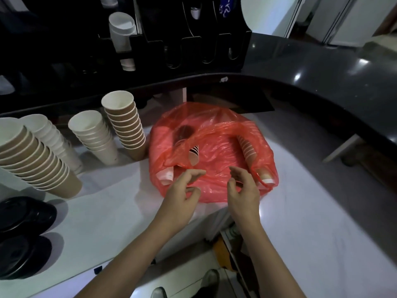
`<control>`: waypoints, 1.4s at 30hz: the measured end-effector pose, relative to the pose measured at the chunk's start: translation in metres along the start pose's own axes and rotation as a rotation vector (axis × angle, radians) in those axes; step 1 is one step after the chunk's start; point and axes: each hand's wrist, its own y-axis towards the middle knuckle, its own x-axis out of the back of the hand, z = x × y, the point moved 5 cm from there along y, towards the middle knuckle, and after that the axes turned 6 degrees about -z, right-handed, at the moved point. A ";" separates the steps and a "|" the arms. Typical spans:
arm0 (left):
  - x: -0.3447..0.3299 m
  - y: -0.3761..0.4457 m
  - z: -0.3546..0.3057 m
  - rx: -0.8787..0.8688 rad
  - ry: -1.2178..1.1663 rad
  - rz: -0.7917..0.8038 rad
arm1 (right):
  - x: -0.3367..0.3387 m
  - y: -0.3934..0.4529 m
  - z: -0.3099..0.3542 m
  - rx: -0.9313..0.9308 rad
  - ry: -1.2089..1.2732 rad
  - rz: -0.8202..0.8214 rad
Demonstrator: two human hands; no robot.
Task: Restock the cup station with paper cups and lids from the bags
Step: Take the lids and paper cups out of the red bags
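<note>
A red plastic bag (217, 147) lies on the white counter (300, 211). Inside it lie a stack of brown paper cups (249, 150), a striped cup (194, 157) and a white-rimmed cup (166, 177). My left hand (182, 194) and my right hand (243, 190) hover side by side at the bag's near edge, fingers loosely curled, with nothing visibly gripped. Whether the fingertips touch the plastic is unclear. The black cup station (193, 46) stands behind on the dark ledge, with a white cup stack (121, 31) in one slot.
Stacks of paper cups stand left of the bag: brown (126, 125), white (94, 136), and a large leaning brown stack (36, 164). Black lids (23, 233) are piled at the near left. A dark curved countertop (322, 82) runs along the back and right.
</note>
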 end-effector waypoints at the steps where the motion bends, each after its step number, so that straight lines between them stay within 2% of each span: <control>1: -0.007 0.001 -0.001 0.002 0.002 0.009 | 0.003 0.004 -0.004 -0.007 -0.015 0.015; 5: -0.033 0.009 -0.005 0.007 0.019 0.034 | 0.017 0.024 -0.017 -0.012 -0.103 0.058; 12: -0.073 0.017 -0.014 0.006 0.057 0.075 | 0.039 0.058 -0.033 0.199 -0.411 0.111; 15: -0.083 0.021 -0.018 0.000 0.067 0.081 | 0.047 0.068 -0.036 0.222 -0.503 0.083; 26: -0.102 0.036 -0.014 0.023 0.090 0.100 | 0.039 0.090 -0.056 0.019 -0.745 0.050; 35: -0.107 0.051 -0.008 0.032 0.095 0.091 | 0.034 0.101 -0.075 -0.147 -0.856 0.115; 37: -0.107 0.054 -0.006 0.031 0.087 0.078 | 0.032 0.104 -0.077 -0.163 -0.835 0.114; 42: -0.108 0.065 -0.007 0.032 0.086 0.070 | 0.025 0.111 -0.073 -0.221 -0.588 0.100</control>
